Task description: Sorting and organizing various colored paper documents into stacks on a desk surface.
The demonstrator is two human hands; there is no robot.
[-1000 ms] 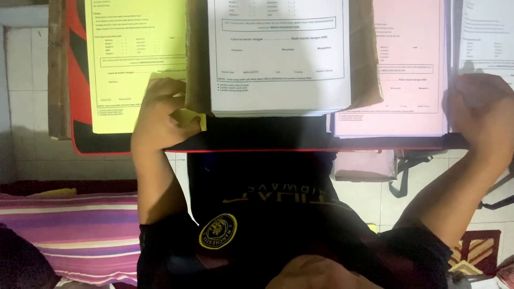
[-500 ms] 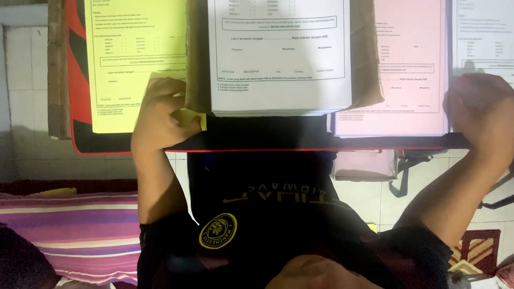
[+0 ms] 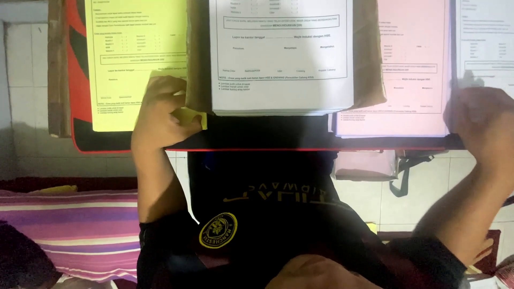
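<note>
A dark surface (image 3: pixel 257 134) with a red edge is running across the upper half of the view, carrying four stacks of printed forms side by side. At twelve o'clock a white stack of forms (image 3: pixel 281 59) is sitting in an opened brown paper wrapper (image 3: pixel 369 64). At ten o'clock a yellow stack of forms (image 3: pixel 134 59) is lying just beside it, and at two o'clock a pink stack of forms (image 3: pixel 412 69) is lying on the other side. At three o'clock, at the frame edge, a second white stack of forms (image 3: pixel 484 43) is partly showing.

The left hand (image 3: pixel 160 115) is resting at nine o'clock of the wrapped stack, on the lower right corner of the yellow stack. Its grip is narrow: thumb and fingers are pinching a yellow sheet corner (image 3: pixel 191 118), which is curling up off the stack and touching the wrapper's edge.

The right hand (image 3: pixel 482 123) is lying at three o'clock, over the near edge of the far white stack and just beside the pink one. It is blurred, with the fingers curled; I cannot tell whether its grip is closing on a sheet or only pressing on the paper.

At seven o'clock a purple striped cloth (image 3: pixel 69 230) is lying below the surface, over a white tiled floor (image 3: pixel 364 198).
</note>
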